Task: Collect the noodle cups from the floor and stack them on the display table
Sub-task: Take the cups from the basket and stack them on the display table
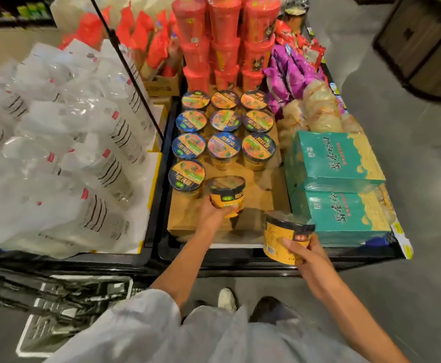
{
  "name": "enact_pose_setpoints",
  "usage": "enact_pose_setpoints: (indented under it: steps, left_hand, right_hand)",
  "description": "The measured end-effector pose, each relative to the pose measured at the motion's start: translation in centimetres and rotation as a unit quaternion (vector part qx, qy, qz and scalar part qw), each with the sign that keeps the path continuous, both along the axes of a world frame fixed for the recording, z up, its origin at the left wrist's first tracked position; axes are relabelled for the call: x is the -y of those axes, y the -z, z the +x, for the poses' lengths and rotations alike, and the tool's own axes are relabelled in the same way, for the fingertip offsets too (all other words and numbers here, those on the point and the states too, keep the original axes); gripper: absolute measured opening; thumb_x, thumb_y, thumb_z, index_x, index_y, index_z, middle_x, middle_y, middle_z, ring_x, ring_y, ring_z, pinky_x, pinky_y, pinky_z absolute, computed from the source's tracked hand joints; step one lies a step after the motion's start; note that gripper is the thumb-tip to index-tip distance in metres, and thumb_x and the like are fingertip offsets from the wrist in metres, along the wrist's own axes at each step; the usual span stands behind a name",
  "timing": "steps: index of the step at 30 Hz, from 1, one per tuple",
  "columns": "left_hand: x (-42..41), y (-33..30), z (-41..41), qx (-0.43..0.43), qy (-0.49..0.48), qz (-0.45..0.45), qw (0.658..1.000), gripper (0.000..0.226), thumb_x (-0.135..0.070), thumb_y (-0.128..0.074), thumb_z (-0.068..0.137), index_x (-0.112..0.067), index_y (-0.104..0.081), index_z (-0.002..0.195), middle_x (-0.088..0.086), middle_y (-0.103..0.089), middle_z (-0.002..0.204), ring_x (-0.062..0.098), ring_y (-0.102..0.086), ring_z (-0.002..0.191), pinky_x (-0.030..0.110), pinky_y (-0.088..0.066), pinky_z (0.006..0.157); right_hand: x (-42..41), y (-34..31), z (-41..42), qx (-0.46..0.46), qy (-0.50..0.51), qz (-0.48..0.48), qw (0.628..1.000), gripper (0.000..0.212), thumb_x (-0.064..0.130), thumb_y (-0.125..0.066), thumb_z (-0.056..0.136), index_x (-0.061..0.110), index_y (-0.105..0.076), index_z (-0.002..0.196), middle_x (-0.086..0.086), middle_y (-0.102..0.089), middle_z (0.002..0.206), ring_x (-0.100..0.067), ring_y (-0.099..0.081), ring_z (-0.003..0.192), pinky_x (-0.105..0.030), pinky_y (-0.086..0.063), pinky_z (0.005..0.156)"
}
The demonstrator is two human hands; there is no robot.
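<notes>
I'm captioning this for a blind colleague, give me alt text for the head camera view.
A person's left hand sets a noodle cup beside the rows of cups on a display table, while the right hand holds a second cup; green boxes sit alongside.

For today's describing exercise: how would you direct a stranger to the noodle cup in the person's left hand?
Find the brown cardboard sheet in the middle of the display table, where yellow cups stand in rows. At the near end of the middle row, the left hand grips one cup. Unlike its neighbours, it is tilted, showing its yellow side.
</notes>
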State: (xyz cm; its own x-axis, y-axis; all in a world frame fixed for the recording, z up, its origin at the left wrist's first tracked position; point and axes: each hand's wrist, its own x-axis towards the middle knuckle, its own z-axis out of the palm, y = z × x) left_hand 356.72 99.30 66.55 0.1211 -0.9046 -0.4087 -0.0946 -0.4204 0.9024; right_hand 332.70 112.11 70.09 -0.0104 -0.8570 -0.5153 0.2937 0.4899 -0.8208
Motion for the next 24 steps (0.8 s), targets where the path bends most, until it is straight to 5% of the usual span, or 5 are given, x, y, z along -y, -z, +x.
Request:
enact_pose_setpoints:
  steps: [2, 8, 12, 18, 24]
  left_hand:
    - [0.7, 0.8, 0.0, 0.018, 0.012, -0.002, 1.000, 0.089, -0.014, -0.093, 0.077, -0.017, -0.045, 0.152, 0.000, -0.062, 0.142, 0.014, -0.058, 0.125, 0.030, -0.046, 0.106]
    - [2.7, 2.3, -0.3, 0.073, 0.030, -0.015, 0.997, 0.090, -0.014, -0.092, 0.079, -0.014, -0.042, 0.154, 0.003, -0.060, 0.147, 0.020, -0.054, 0.138, 0.030, -0.042, 0.111]
    - [3.2, 3.4, 0.2, 0.100, 0.040, -0.009, 0.994, 0.091, -0.013, -0.090, 0.081, -0.016, -0.040, 0.156, 0.002, -0.059, 0.149, 0.022, -0.052, 0.142, 0.042, -0.040, 0.120]
    - [4.0, 3.9, 0.7, 0.114, 0.042, -0.011, 0.992, 0.088, -0.022, -0.092, 0.079, -0.017, -0.044, 0.153, 0.002, -0.060, 0.148, 0.023, -0.052, 0.141, 0.049, -0.043, 0.119]
    - [4.5, 4.0, 0.5, 0.170, 0.040, -0.027, 0.984, 0.082, -0.028, -0.089, 0.083, -0.009, -0.046, 0.150, 0.008, -0.059, 0.149, 0.027, -0.051, 0.141, 0.046, -0.044, 0.118]
  right_hand:
    - [0.0, 0.2, 0.4, -0.004, 0.007, 0.000, 1.000, 0.080, 0.022, -0.090, 0.072, 0.022, -0.051, 0.141, -0.003, -0.074, 0.129, -0.023, -0.072, 0.117, -0.037, -0.055, 0.091]
    - [0.3, 1.2, 1.8, 0.008, 0.029, 0.013, 0.999, 0.083, 0.018, -0.093, 0.067, 0.021, -0.052, 0.140, -0.004, -0.074, 0.130, -0.022, -0.071, 0.119, -0.031, -0.060, 0.087]
    - [0.6, 1.5, 2.3, -0.006, 0.039, 0.023, 0.999, 0.096, 0.036, -0.101, 0.056, 0.022, -0.053, 0.138, -0.004, -0.074, 0.130, -0.024, -0.071, 0.120, -0.041, -0.055, 0.096]
    - [0.8, 2.2, 2.3, -0.012, 0.028, 0.029, 0.999, 0.082, 0.027, -0.091, 0.070, 0.019, -0.051, 0.141, -0.006, -0.073, 0.131, -0.027, -0.070, 0.122, -0.041, -0.055, 0.096]
    - [0.6, 2.3, 2.8, -0.028, 0.018, 0.045, 0.998, 0.097, 0.044, -0.099, 0.061, 0.024, -0.051, 0.143, -0.004, -0.072, 0.133, -0.024, -0.070, 0.122, -0.038, -0.057, 0.095]
